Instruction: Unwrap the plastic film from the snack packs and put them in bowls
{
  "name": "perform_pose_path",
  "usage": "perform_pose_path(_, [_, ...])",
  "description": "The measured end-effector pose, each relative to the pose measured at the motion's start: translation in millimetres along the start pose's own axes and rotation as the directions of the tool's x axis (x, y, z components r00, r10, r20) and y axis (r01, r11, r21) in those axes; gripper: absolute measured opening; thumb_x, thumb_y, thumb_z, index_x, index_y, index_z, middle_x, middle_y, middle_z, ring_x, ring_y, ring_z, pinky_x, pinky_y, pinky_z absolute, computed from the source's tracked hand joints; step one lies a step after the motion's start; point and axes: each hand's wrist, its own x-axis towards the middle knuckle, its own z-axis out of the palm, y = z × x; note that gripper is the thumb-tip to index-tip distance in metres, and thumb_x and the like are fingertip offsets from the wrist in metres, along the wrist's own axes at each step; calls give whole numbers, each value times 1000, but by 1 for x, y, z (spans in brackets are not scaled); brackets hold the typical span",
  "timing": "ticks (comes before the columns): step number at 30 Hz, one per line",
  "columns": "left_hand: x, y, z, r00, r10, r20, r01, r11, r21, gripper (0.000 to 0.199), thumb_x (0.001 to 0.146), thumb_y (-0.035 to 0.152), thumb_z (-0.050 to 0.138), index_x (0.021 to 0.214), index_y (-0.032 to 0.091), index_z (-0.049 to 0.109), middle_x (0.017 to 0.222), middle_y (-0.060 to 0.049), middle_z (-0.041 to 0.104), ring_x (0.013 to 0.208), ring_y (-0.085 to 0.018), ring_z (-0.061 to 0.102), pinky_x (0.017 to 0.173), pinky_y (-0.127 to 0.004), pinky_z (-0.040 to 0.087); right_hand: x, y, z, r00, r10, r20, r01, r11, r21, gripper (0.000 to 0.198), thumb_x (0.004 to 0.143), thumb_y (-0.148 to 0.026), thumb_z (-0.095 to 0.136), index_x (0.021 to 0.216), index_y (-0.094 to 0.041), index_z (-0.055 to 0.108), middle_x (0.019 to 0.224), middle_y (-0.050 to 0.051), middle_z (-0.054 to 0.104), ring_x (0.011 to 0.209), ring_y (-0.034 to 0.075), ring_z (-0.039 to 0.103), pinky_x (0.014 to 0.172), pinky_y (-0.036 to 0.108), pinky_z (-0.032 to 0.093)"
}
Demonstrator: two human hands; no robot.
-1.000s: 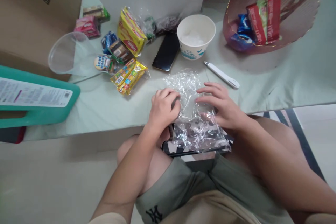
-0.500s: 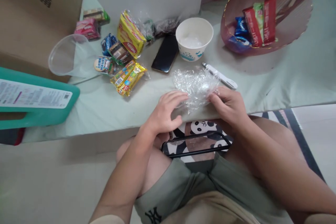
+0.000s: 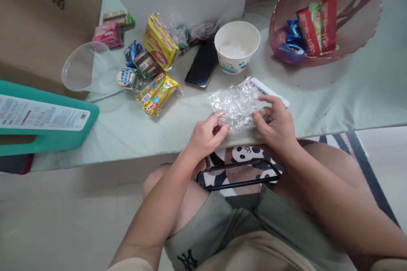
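Note:
A crinkled sheet of clear plastic wrapping (image 3: 237, 103) lies at the table's front edge, between my two hands. My left hand (image 3: 208, 133) is curled at its lower left corner, thumb and fingers closed on the edge. On the other side, my right hand (image 3: 277, 123) has its fingers apart, with the index finger stretched out and the thumb at the plastic's right edge. A white pen-like tool (image 3: 275, 93) lies just behind that hand, partly covered by the fingers and plastic. Behind the plastic stands a white paper bowl (image 3: 237, 46) with something whitish inside.
A black phone (image 3: 201, 65) lies left of the bowl. Several wrapped snacks (image 3: 160, 46) are clustered farther left, beside a clear plastic cup (image 3: 85, 70), a green-handled container (image 3: 63, 127) and a cardboard box (image 3: 51, 29). A pink glass bowl (image 3: 359, 38) holds more snacks at right.
My left hand has closed at the plastic's edge, its fingers curling in. The fingers of my right hand have opened and stretched out. The plastic now lies more spread out, nearer the white tool.

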Motion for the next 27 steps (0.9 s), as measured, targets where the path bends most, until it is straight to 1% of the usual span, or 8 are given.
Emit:
perform_pose_path(2, [2, 0, 2, 998, -52, -23, 52, 999, -1, 38, 95, 29, 54, 129, 14, 60, 68, 3, 70, 60, -11, 62, 65, -26, 49, 0, 0, 1, 1000, -2, -1, 2, 1000, 6, 34, 85, -28, 62, 118, -23, 57, 62, -8, 58, 51, 13, 55, 56, 30, 45])
perform_pose_path(6, [10, 3, 3, 982, -164, -93, 166, 986, 15, 39, 93, 27, 56, 130, 14, 61, 60, 5, 67, 53, -11, 56, 61, -26, 46, -1, 1, 4, 1000, -20, -16, 20, 1000, -9, 35, 86, -29, 64, 119, -25, 55, 65, -8, 59, 48, 12, 51, 52, 29, 43])
perform_pose_path(10, [15, 3, 2, 977, -204, -66, 206, 978, 22, 48, 92, 27, 58, 138, 12, 58, 56, 6, 65, 51, -11, 53, 60, -27, 44, -5, 3, 7, 1000, -19, -22, 17, 998, -55, 41, 84, -24, 64, 124, -25, 53, 90, -2, 69, 47, 8, 50, 52, 29, 45])
perform_pose_path(13, [16, 1, 2, 985, -173, -21, 174, 984, 39, 51, 92, 28, 58, 139, 10, 57, 57, 5, 64, 51, -11, 52, 60, -27, 43, -8, 4, 8, 995, -91, -39, 87, 991, -100, 41, 83, -21, 62, 123, -25, 54, 106, 2, 68, 53, 9, 51, 57, 31, 49])
perform_pose_path(17, [16, -3, 2, 991, -131, 5, 130, 989, 66, 46, 93, 29, 57, 136, 10, 60, 55, 6, 61, 50, -11, 50, 59, -27, 42, -8, 6, 9, 976, -179, -125, 160, 976, -150, 40, 80, -16, 61, 119, -24, 59, 112, 6, 61, 62, 12, 52, 68, 36, 52])
perform_pose_path(20, [16, -7, 3, 998, -55, 23, 52, 995, 89, 45, 94, 29, 58, 134, 10, 62, 58, 5, 62, 52, -11, 50, 60, -26, 42, -7, 5, 8, 966, -225, -123, 204, 965, -166, 44, 75, -6, 54, 115, -24, 62, 107, 5, 62, 63, 12, 51, 67, 35, 50])
perform_pose_path(23, [16, -10, 5, 999, 34, 32, -36, 996, 86, 44, 95, 28, 56, 134, 9, 61, 63, 4, 65, 54, -11, 51, 60, -26, 43, -7, 3, 5, 945, -296, -136, 273, 948, -165, 46, 70, -2, 51, 109, -23, 62, 101, 5, 64, 69, 15, 55, 64, 33, 48])
perform_pose_path(27, [16, -12, 7, 992, 128, -3, -128, 990, 54, 38, 97, 28, 55, 129, 10, 64, 62, 5, 62, 53, -9, 49, 59, -24, 42, -12, -2, -2, 924, -334, -184, 323, 942, -88, 41, 66, 0, 49, 97, -23, 62, 82, -1, 65, 55, 11, 50, 52, 27, 43])
